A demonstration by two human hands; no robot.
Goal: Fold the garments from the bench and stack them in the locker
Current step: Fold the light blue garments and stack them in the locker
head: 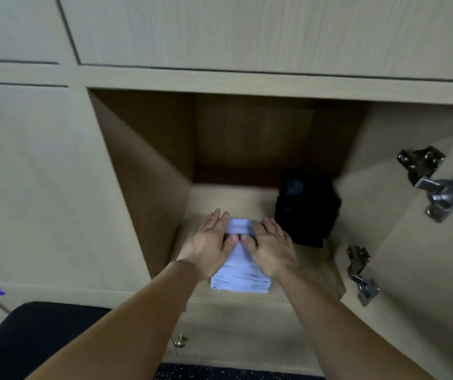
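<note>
A folded light blue garment (240, 278) lies on the floor of the open locker (250, 198), near its front edge. My left hand (211, 239) lies flat on the garment's left side with straight fingers. On the right side, my right hand (270, 244) presses down the same way, thumbs nearly meeting in the middle. A folded black garment (306, 209) sits deeper in the locker, to the right of the blue one and apart from it.
The locker door (423, 242) stands open at the right, with two metal hinges (436, 182) on its inner face. A dark bench (33, 341) sits at the lower left. A small brass knob (180, 342) is on the panel below the locker.
</note>
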